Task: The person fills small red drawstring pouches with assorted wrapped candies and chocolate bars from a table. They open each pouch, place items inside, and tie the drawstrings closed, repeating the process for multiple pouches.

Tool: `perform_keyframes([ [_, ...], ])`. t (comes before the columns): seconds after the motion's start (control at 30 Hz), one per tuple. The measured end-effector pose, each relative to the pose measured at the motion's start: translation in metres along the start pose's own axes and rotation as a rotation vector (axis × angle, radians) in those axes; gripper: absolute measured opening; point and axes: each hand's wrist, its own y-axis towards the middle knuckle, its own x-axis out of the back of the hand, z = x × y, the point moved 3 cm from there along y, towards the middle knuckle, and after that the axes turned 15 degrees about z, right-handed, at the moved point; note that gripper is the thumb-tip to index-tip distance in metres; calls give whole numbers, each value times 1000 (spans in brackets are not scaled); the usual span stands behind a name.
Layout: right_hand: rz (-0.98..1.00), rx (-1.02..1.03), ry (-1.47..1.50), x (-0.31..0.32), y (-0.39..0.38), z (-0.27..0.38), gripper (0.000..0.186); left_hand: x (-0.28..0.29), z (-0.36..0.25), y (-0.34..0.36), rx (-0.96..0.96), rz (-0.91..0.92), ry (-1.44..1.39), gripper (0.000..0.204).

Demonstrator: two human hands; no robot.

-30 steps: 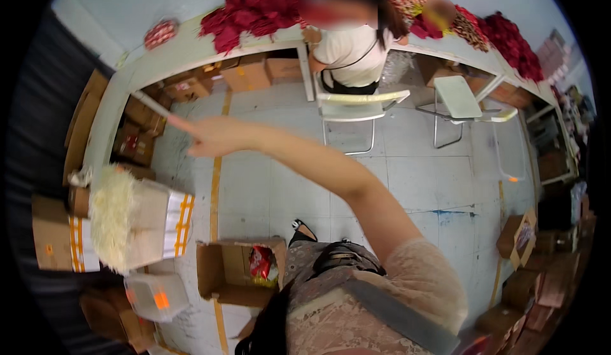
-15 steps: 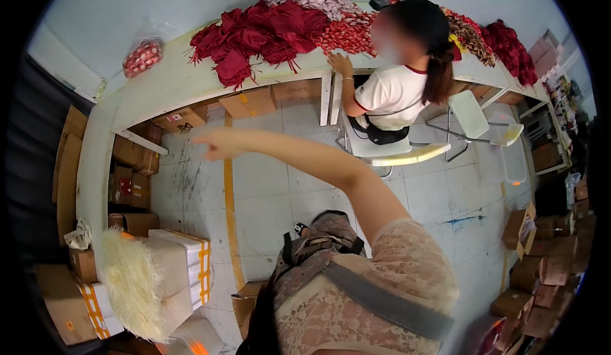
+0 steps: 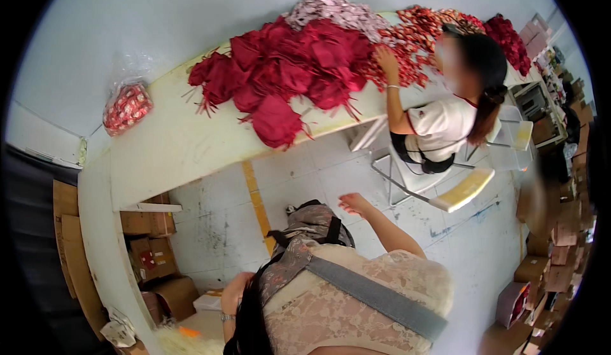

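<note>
My right hand [image 3: 354,205] hangs over the floor in front of me, fingers apart and holding nothing. Low on the left, my left hand [image 3: 235,291] shows beside dark hair, a watch [image 3: 227,317] on its wrist; its fingers are mostly hidden. Dark red drawstring pouches [image 3: 277,69] lie heaped on the long pale table [image 3: 165,158] ahead. Behind them is a pile of pale pink pieces [image 3: 331,13], and to their right small red and gold packets [image 3: 407,53]. Neither hand touches any of these.
A seated person [image 3: 439,119] reaches into the red packets from a folding chair [image 3: 461,189]. A clear bag of red packets [image 3: 127,108] stands at the table's left. Cardboard boxes [image 3: 153,259] sit under the table; more boxes [image 3: 563,228] are stacked at right. Straw-like filler [image 3: 184,341] lies lower left.
My right arm, stretched out toward the left before, has drawn back to the right near my body. My left hand has come into view. The table fills more of the view, nearer to me.
</note>
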Motion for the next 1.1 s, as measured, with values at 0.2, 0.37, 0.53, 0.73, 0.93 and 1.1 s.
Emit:
perform_keyframes([
  [0.2,-8,687,-845,-220,153,280,30,264,85,138,-200,-290,-80,34],
  [0.37,284,746,-681,-395,237,441,33,538,73,185,-316,-648,-63,65],
  [0.53,203,641,-571,-509,397,559,63,739,119,245,-323,-643,-512,75],
  [0.73,-258,662,-627,-620,560,727,104,838,206,324,-479,-454,-1114,72],
  [0.93,-49,520,-563,-622,662,726,64,956,218,340,-428,-733,-1172,83],
  [1.1,120,1037,-603,-613,556,615,47,1015,231,332,-472,-718,-931,80],
])
